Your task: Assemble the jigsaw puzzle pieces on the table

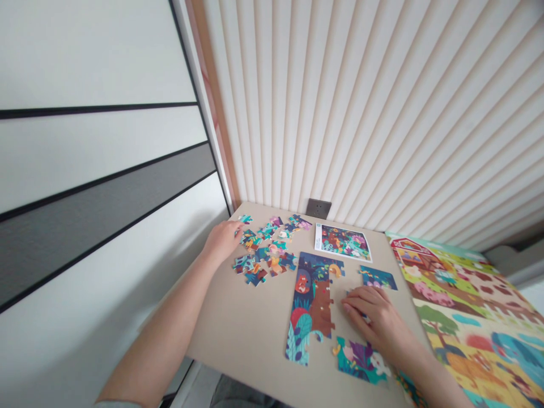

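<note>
My left hand [222,240] is at the far left of the table, its fingers curled together at the edge of a spread of loose jigsaw pieces [276,262]. One teal piece [245,219] lies just beyond its fingertips; whatever those fingers hold is hidden. Lower right, my right hand [370,311] is bent over the tabletop, with bits of a blue puzzle piece showing under its fingers. To its left lies a joined puzzle section [312,306] with a brown tree. A smaller joined section [361,360] sits below the hand, and a dark blue one [379,277] above it.
A printed reference picture [343,242] lies at the back of the beige table [250,334]. Farm and animal picture boards [459,294] cover the right side. A pleated blind [340,113] and a dark wall socket [318,208] are behind; a white panelled surface [106,255] borders the left.
</note>
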`<state>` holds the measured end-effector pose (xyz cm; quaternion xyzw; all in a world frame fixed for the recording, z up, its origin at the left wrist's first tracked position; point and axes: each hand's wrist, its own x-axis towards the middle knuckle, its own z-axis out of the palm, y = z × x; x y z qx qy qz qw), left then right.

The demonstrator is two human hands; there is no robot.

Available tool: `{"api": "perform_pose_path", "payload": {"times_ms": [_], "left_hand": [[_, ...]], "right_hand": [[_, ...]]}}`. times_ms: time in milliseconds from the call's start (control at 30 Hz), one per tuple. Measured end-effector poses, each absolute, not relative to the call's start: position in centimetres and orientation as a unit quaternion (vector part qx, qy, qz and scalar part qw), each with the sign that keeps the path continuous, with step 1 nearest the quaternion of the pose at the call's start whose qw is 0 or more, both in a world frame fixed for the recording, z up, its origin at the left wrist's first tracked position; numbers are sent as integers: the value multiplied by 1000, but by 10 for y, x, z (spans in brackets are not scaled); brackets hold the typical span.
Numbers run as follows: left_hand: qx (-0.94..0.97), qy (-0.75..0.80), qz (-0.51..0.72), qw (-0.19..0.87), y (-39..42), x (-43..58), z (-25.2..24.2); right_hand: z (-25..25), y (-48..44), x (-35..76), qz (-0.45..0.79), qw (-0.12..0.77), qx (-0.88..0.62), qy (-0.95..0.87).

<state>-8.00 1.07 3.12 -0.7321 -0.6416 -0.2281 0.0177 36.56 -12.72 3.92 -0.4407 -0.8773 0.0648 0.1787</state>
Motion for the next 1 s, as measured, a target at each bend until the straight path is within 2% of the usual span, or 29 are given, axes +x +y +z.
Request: {"api": "perform_pose_path", "payload": {"times_ms": [467, 733, 1000], "left_hand": [[-721, -656, -221, 19, 8, -84, 35], [-668, -699, -248, 55, 7, -92, 43], [-710, -670, -216, 10, 7, -83, 34]], "right_hand": [[42, -127, 365, 78, 170, -438, -879], [38, -128, 365, 93, 157, -450, -874], [40, -129, 364, 91, 157, -447, -876]]}}
